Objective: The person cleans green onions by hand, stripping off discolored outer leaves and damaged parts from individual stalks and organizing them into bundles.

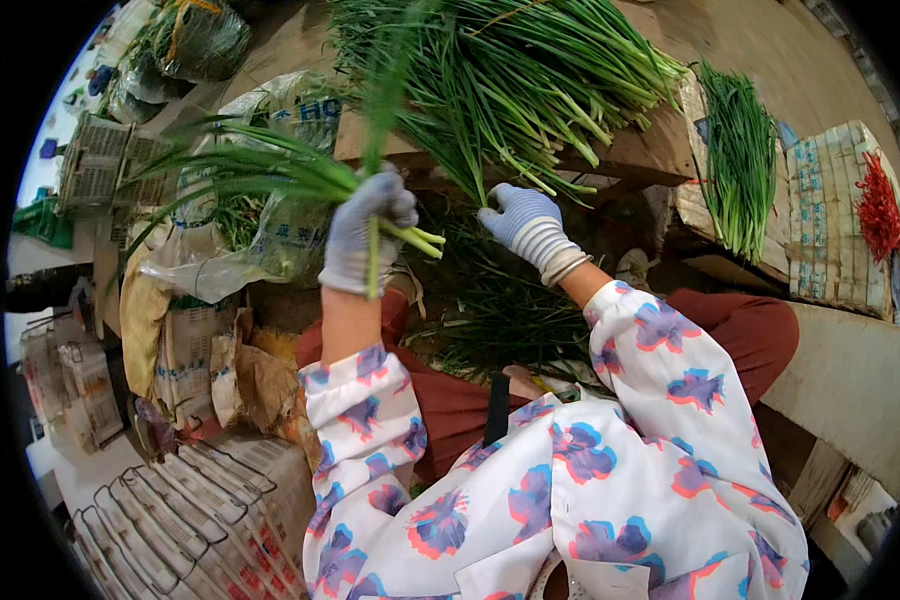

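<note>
My left hand (370, 222), in a grey-and-white glove, is closed around a small bunch of garlic chives (300, 175). Their pale stem ends stick out past the fingers, and the leaves blur upward and to the left. My right hand (526, 222), gloved alike, is at the near edge of a large pile of garlic chives (530, 70) on a low wooden table (660, 150). Its thumb and forefinger come together at the end of a chive hanging over that edge. Loose green leaves (510, 305) lie in the dark space below my hands.
At the right, a tidy bundle of chives (740, 165) lies on a carton beside another box (840, 215) holding red ties (878, 210). An open plastic bag (205, 265) with greens stands at the left. Wire-handled boxes (190, 510) fill the lower left.
</note>
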Available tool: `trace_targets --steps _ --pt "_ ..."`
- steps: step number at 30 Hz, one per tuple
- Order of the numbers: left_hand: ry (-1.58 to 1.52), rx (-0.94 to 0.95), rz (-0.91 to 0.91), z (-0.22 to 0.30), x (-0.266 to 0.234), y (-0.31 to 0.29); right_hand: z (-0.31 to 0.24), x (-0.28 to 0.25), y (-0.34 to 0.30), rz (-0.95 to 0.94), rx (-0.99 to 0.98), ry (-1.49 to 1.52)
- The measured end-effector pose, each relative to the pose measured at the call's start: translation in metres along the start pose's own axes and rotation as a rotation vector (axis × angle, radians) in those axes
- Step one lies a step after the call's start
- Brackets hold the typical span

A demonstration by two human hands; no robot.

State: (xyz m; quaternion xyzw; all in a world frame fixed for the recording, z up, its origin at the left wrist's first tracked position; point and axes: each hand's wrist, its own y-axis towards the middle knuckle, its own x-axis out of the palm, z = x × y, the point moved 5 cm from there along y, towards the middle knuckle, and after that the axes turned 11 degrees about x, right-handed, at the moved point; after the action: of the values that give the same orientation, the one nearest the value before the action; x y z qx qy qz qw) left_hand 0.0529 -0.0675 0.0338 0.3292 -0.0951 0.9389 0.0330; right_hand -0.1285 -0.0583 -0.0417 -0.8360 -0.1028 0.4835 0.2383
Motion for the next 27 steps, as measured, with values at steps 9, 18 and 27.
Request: trace_targets --steps 9,18,27 --pt "0.104 -0.266 0.041 -0.072 -0.042 0.027 -0.008 -0.001 -0.022 0.075 -0.288 0.5" --pt "-0.547 -0.308 -0.292 -0.019 0.049 -0.035 0.005 0.005 -0.047 -0.201 -0.261 1.266" --pt "-0.747 -0.22 -0.666 -0.001 0.061 -0.112 -0.077 0.061 -0.082 -0.807 -0.578 1.249"
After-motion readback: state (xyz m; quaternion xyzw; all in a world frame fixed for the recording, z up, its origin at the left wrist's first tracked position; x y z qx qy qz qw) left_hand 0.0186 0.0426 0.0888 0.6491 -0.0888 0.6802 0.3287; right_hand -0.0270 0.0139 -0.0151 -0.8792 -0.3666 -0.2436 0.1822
